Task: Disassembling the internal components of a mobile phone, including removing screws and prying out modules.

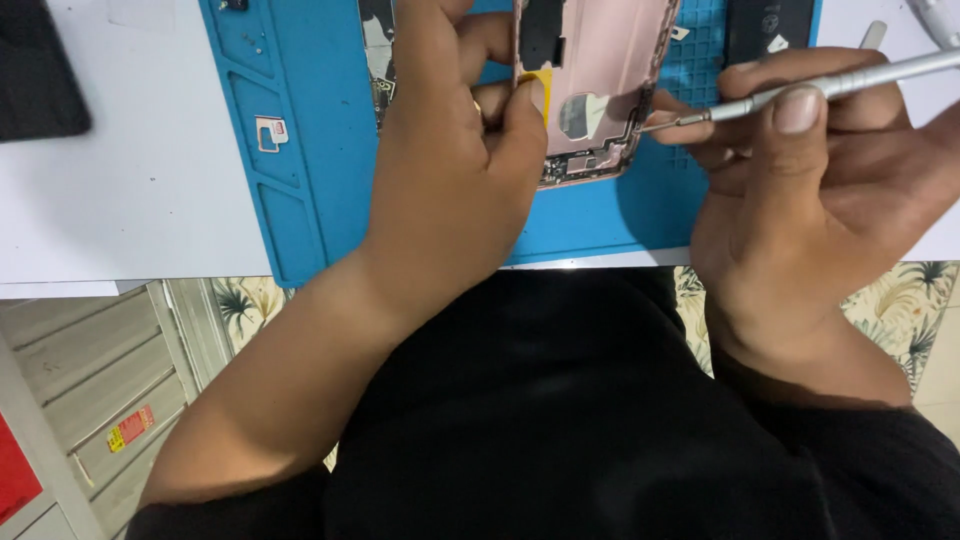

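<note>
On blue mat (300, 200): open pink phone shell (610, 70) — thin, light, probably fragile inside; best held by edges. Left hand (450, 170) clamps shell's left edge. Right hand (810, 190) pinches metal screwdriver (830, 85) — tip at shell's lower right rim.

My worktop (120, 200) is white, and a blue work mat (320, 130) lies flat on it at twelve o'clock before me. At ten o'clock a dark flat thing (35, 65) rests on the bare white top. At one o'clock a dark slab (770, 30) lies at the mat's far edge.
</note>
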